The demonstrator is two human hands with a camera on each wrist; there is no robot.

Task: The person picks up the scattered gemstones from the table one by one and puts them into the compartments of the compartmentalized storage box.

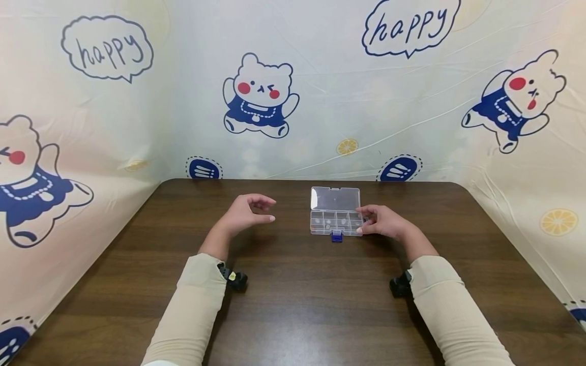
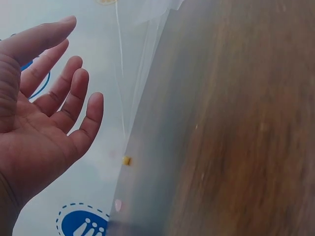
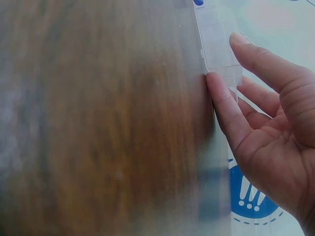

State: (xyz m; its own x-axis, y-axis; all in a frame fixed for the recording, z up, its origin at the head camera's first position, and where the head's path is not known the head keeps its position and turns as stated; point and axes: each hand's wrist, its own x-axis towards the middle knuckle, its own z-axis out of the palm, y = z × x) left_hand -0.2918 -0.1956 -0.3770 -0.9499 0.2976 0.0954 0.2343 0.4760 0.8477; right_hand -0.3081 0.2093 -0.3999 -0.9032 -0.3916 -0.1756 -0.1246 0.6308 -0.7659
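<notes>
Plainly, tabletop (image 1: 297, 305) gives flat support | clear box (image 1: 336, 217) sits toward far edge | right hand (image 1: 386, 222) pinches box's right end, likely to steady it | left hand (image 1: 247, 211) hovers apart, loosely spread | lid (image 1: 335, 199) tipped back, presumably for access | blue latch (image 1: 337, 237) unfastened

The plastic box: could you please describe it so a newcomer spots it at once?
On the brown table, look near the far edge, by the right hand. There sits the plastic box, its lid open behind small compartments. Its clear body and blue clasp set it apart from the table and hand.
</notes>
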